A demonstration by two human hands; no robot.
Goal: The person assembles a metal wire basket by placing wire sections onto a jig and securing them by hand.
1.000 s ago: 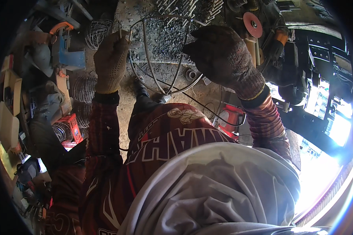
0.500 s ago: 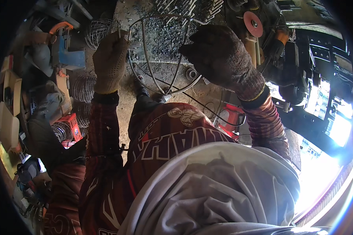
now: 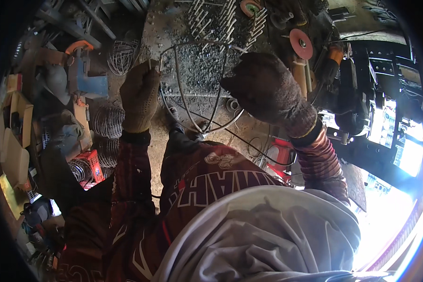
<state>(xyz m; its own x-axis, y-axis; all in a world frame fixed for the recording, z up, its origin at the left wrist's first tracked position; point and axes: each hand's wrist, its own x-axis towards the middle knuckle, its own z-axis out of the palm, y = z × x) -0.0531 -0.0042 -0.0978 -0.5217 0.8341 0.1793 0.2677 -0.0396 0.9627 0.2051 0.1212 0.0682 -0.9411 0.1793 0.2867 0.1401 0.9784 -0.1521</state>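
A bent metal wire frame (image 3: 188,110) with curved ribs stands out in front of my body, between my two gloved hands. My left hand (image 3: 139,96), in a knitted glove, is closed on the frame's left side; a short rod end sticks up by its thumb. On the other side my right hand (image 3: 268,89), in a darker, dirtier glove, is curled at the frame's right side. Its fingertips are in shadow, and the wire passes out of sight there. Beyond the frame lies a dark worktable (image 3: 167,28) strewn with small metal bits.
Rows of metal pegs (image 3: 227,21) stand on the table. A pink grinding disc (image 3: 301,43) is at the right, near an orange-and-black power tool (image 3: 334,55). Coiled wire frames (image 3: 109,123), a blue clamp-like machine (image 3: 87,84) and a red crate (image 3: 93,167) are at the left.
The whole scene sits lower in the picture, showing more of the table's far part. Both hands and the wire frame stay together, with little change between them.
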